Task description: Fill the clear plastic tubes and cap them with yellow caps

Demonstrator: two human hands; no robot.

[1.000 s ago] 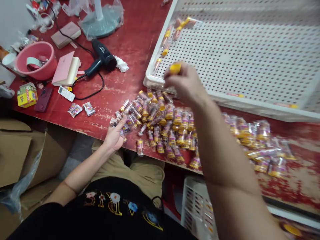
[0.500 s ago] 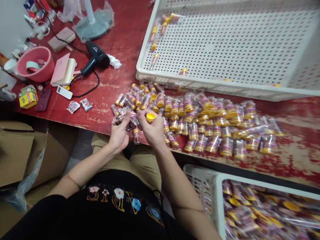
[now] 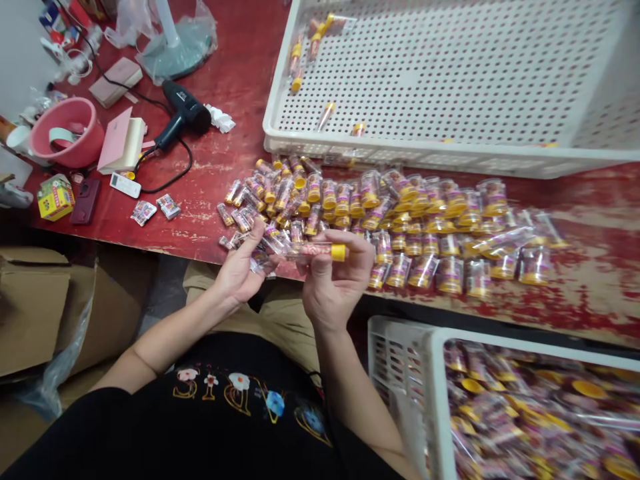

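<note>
My right hand (image 3: 335, 287) pinches a clear capped tube (image 3: 316, 251) between thumb and fingers. The tube lies almost level, its yellow cap to the right and pinkish contents inside. My left hand (image 3: 243, 270) is partly closed, palm up, around small shiny clear plastic pieces that I cannot make out well. Its thumb is near the tube's left end; whether they touch cannot be told. Just beyond both hands, many clear tubes (image 3: 343, 200) with yellow caps and purple labels crowd the red table (image 3: 210, 200), several standing on their caps.
A white perforated crate (image 3: 430, 80) with a few tubes stands behind. Another crate (image 3: 435, 373), full of capped tubes, is at lower right. On the left are a hair dryer (image 3: 183, 117), pink bowl (image 3: 83, 143), small packets (image 3: 169, 207), phone (image 3: 85, 201) and cardboard box (image 3: 35, 307).
My right hand has moved right and turned, bringing the tube from cap facing me to lying sideways. My left hand has shifted only slightly. The view has shifted a little.
</note>
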